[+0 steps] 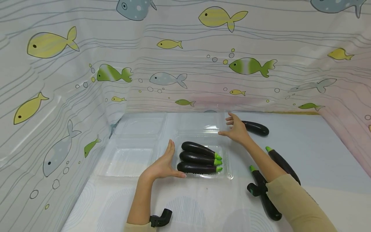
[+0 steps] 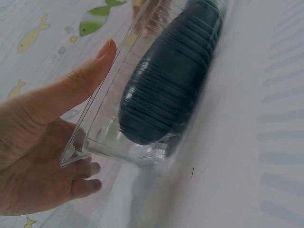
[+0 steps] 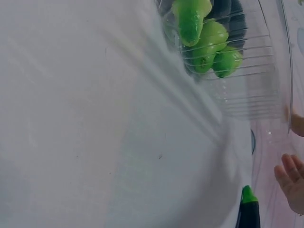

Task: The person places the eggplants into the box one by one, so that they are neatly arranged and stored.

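Three dark purple eggplants (image 1: pixel 198 158) with green stems lie side by side in the near half of an unfolded clear plastic clamshell box (image 1: pixel 229 172). My left hand (image 1: pixel 162 162) stands at its left side with straight fingers, the thumb reaching to the front left corner. In the left wrist view, the thumb of the left hand (image 2: pixel 52 123) lies along the clear rim beside an eggplant (image 2: pixel 166 76). My right hand (image 1: pixel 237 129) is spread at the right edge of the raised lid (image 1: pixel 200 122). Green stems (image 3: pixel 204 45) show through the ribbed wall in the right wrist view.
A second unfolded clear box (image 1: pixel 130 161) lies to the left. One loose eggplant (image 1: pixel 256 128) is behind my right hand, and two more, a nearer eggplant (image 1: pixel 271 206) and another eggplant (image 1: pixel 282 164), lie by the right forearm. A fish-patterned curtain (image 1: pixel 174 58) hangs behind the table.
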### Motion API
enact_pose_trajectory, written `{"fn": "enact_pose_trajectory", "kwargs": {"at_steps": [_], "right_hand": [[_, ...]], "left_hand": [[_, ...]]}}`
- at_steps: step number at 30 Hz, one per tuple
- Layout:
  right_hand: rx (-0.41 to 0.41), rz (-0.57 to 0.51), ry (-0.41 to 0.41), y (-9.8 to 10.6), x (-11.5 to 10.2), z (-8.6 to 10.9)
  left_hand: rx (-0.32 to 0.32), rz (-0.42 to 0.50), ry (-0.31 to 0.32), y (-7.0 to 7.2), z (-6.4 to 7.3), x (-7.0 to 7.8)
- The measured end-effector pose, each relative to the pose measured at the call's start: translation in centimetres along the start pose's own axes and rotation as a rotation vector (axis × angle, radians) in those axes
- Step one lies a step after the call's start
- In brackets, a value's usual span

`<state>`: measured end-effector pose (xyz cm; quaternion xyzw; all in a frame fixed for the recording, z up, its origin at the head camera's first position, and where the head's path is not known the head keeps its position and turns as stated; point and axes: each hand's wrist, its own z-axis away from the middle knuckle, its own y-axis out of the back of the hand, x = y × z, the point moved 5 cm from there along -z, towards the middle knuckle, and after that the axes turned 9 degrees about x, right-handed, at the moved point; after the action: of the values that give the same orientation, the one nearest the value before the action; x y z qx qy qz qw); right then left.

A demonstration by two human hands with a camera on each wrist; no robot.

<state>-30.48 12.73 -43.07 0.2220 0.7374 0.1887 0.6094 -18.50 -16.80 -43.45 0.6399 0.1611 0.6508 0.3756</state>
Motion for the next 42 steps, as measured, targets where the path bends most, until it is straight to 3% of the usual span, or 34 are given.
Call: {"fn": "enact_pose_trajectory", "kwargs": {"at_steps": [5, 12, 23, 32, 42], "right_hand": [[0.107, -0.097, 0.068, 0.5, -0.6, 0.0], [0.219, -0.133, 0.144, 1.3, -1.4, 0.2], [0.265, -0.131, 0.183, 1.7, -1.7, 0.7], [0.275, -0.099, 0.255, 2.2, -2.2, 1.5], [0.265, -0.085, 0.300, 2.3, -2.5, 1.9]], "left_hand": [[-0.004, -0.004, 0.016, 0.0, 0.0, 0.0], [-0.005, -0.009, 0.011, 0.1, 0.0, 0.0], [0.023, -0.058, -0.019, 0.4, 0.1, 0.2], [0.235, -0.104, -0.074, 2.0, -0.3, 0.3], [0.435, -0.071, -0.184, 4.0, -0.3, 1.0]]}}
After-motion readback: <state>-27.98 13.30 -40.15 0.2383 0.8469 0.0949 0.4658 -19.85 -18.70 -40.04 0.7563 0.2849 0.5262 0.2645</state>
